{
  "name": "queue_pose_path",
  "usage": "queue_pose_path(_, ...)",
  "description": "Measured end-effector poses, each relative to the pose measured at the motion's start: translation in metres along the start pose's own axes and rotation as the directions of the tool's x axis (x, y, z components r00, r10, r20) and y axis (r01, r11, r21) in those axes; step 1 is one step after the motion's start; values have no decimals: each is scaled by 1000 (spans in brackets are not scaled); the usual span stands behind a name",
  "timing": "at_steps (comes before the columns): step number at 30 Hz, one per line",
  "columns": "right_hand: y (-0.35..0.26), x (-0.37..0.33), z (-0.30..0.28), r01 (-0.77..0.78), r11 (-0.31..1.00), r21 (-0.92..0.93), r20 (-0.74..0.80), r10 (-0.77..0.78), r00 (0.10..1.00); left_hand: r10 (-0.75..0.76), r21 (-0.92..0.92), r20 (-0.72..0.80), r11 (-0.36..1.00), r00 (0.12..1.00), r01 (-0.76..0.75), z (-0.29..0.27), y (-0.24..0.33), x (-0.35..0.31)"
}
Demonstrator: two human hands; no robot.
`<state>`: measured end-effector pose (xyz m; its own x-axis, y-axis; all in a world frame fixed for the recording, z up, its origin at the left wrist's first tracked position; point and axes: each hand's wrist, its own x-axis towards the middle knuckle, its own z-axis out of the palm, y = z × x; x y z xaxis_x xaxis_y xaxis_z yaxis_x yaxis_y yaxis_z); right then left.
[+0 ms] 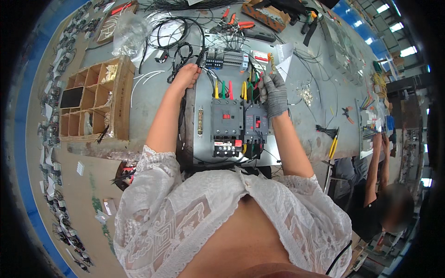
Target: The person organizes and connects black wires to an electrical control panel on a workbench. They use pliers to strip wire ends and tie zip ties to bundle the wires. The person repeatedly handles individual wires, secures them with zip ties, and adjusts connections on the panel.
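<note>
Looped black cables (184, 50) at left are met by the half-curled bare left hand (187, 77), and coloured wires (252, 76) beyond the boxy plastic breaker (252, 113) by the curled, knit-gloved right hand (274, 95), but what is gripped cannot be told.

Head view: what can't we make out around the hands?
Head view: anything inside the left hand, hidden by the hand itself.
Head view: anything inside the gloved right hand, hidden by the hand itself.
Head view: type of loose pieces, too small.
Head view: what the co-worker's hands touch, too small.
</note>
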<state>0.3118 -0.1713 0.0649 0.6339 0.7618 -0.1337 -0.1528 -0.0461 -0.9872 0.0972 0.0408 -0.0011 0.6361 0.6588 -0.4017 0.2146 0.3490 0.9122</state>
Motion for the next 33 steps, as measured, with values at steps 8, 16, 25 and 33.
queue_pose_path(8, 9, 3, 2, 27, 998, -53, -17, -28, 999, -10, 11, -44, 1000, 999, 10, 4, 2, -3)
queue_pose_path(16, 5, 0, 7, 4, 1000, -19, -12, -5, 1000, -14, -210, 38, 977, 999, 22, -2, 6, -9)
queue_pose_path(25, 4, 0, 5, -8, 1000, -29, -23, 7, 1000, -122, -275, 154, 948, 981, 161, -10, 21, -7)
queue_pose_path(33, 5, 1, 2, -9, 1000, -17, -10, 9, 1000, -96, -342, 273, 920, 957, 189, -21, 18, 0)
